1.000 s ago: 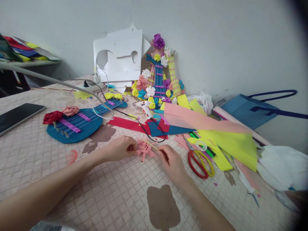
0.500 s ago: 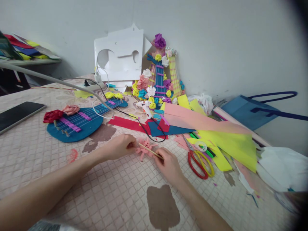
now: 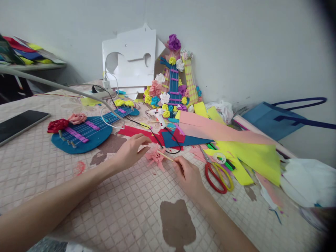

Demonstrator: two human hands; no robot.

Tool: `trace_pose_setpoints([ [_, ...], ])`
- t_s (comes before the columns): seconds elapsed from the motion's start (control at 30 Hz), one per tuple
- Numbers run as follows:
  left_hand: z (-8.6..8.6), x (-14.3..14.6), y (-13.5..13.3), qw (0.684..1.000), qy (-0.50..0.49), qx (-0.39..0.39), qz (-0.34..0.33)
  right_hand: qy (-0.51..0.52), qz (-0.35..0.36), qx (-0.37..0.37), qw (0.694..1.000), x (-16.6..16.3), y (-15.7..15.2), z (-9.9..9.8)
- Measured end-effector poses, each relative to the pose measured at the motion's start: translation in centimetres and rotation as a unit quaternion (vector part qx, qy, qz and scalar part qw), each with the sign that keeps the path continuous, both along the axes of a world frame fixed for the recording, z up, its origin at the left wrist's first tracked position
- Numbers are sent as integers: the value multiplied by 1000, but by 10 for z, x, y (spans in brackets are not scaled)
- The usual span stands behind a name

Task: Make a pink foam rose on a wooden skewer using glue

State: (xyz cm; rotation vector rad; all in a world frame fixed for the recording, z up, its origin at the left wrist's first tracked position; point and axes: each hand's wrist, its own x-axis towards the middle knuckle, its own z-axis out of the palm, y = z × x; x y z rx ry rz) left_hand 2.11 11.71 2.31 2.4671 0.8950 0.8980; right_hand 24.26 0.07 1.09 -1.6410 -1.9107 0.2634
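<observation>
A pink paper flower with spread, pointed petals lies between my two hands. My right hand is closed around a thin wooden stick, whose far end rests on the flower's middle. At the flower's left edge is my left hand, fingers parted and thumb reaching toward a petal; I cannot tell whether it touches. Red-and-yellow-handled scissors lie to the right of my right hand. Just beyond the flower are red paper strips and a dark blue paper piece.
A white glue gun with a black cord sits behind the flower. On the left are a blue paper guitar and a phone. Yellow paper and pink paper spread to the right. Flower-covered guitars lean on the wall.
My left hand has let go of the petal, lifted slightly and opened its fingers. The flower has turned, and the right hand with the stick has shifted slightly right.
</observation>
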Motion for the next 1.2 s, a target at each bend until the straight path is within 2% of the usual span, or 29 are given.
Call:
trace_pose_setpoints([
  [0.1,5,1,-6,998,-43,50,-21,-59,65,13,996,6,2,1],
  [0.2,10,4,-14,993,-32,77,-79,-99,115,25,988,11,5,-1],
  [0.47,5,10,-27,981,36,89,-167,-97,135,38,985,17,7,1],
  [0.87,-7,13,-27,978,78,93,-171,-71,149,46,985,8,10,-11],
  [1.03,-6,14,-27,980,62,91,-168,-65,157,50,984,3,11,-12],
  [1.2,3,10,-25,983,47,92,-154,-49,155,49,985,6,10,-10],
])
